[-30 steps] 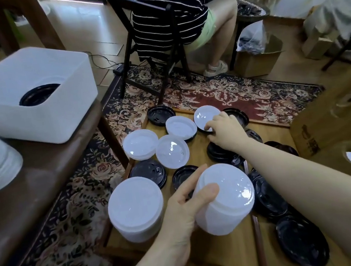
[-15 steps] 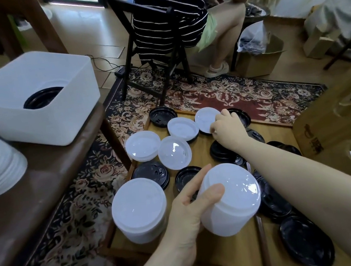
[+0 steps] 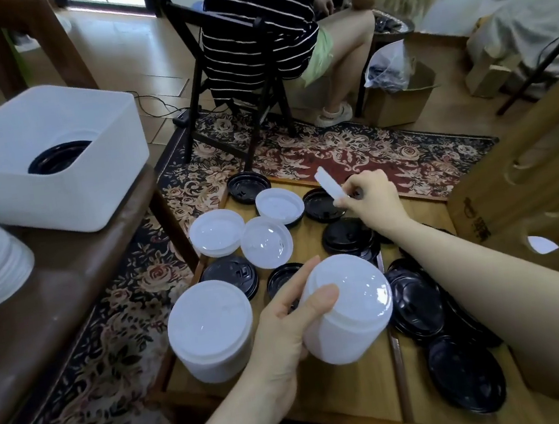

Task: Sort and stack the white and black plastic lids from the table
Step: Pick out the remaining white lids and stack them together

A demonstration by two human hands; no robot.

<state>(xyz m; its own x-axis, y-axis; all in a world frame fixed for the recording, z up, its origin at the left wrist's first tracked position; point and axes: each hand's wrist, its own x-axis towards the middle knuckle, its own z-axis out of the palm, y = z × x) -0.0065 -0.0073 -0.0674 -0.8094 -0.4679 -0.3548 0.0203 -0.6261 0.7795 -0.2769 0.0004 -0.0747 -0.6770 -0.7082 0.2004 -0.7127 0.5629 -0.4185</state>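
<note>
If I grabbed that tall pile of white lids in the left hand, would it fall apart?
Probably not easily: the held stack of white lids looks tightly nested. It is likely light, since the left hand alone holds it tilted. Its glossy top suggests it might be slippery.

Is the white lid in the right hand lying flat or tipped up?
Tipped up. The right hand pinches the white lid clear of the table, so only its thin edge shows.
</note>
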